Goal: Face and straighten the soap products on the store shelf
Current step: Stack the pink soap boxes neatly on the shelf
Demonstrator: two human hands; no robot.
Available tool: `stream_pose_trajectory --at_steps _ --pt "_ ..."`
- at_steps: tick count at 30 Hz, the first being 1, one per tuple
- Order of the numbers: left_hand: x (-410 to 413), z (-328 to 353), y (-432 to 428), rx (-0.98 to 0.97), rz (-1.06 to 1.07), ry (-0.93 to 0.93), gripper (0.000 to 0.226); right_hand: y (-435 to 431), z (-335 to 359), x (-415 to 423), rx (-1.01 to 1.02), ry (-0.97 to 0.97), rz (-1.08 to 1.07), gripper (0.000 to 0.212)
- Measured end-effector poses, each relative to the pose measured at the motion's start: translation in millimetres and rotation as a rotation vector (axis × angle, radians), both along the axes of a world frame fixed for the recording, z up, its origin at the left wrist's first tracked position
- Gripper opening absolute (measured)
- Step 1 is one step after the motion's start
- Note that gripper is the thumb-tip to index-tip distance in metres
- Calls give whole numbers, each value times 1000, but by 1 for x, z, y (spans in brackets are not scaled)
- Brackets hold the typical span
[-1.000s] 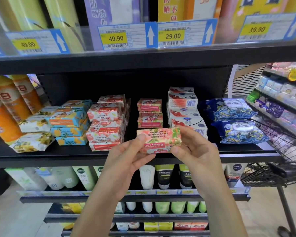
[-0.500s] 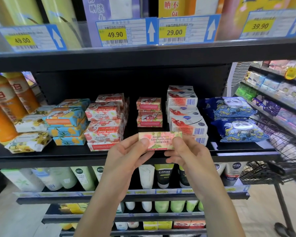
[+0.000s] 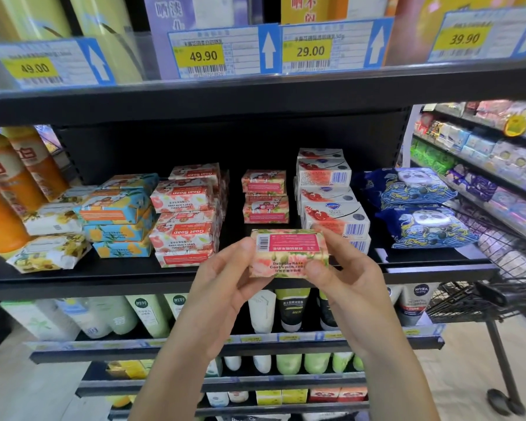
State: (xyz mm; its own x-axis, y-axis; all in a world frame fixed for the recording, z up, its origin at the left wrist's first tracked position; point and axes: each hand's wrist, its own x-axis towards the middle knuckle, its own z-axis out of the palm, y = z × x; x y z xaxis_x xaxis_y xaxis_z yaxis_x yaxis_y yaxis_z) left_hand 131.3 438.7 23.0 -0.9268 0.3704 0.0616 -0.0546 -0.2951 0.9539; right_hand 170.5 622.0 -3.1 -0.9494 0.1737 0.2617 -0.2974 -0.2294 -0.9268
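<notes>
Black store shelf (image 3: 104, 285) crossed the middle of the frame, carrying stacked soap boxes (image 3: 184, 217). At center, just in front of its edge, the left hand (image 3: 225, 287) pinched the left end of a rose soap box (image 3: 289, 253) and the right hand (image 3: 349, 284) pinched its right end.

The single head-worn camera is looking forward and slightly downward from close in front of the store shelf (image 3: 104, 284), facing its dark back panel almost square-on, with the middle tier filling the centre, the price tags (image 3: 219, 53) of the upper tier crowding the top edge and the lower tiers (image 3: 195, 350) falling away below. It is sitting so near that the left hand (image 3: 225, 287) and right hand (image 3: 346, 284), pinching a soap box (image 3: 289, 253) between them, are rising large from the near bottom edge, while its wide angle is taking in a shopping cart (image 3: 483, 293) and a farther aisle (image 3: 483, 165) on the right.
</notes>
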Motion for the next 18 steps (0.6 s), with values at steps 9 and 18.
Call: stream_pose_trajectory --at_steps 9,18 --pt "-5 -5 -2 -11 11 -64 40 4 -5 -1 -2 13 126 76" --pt "-6 -12 2 12 -14 -6 42 1 0 -1 -66 -126 53 53"
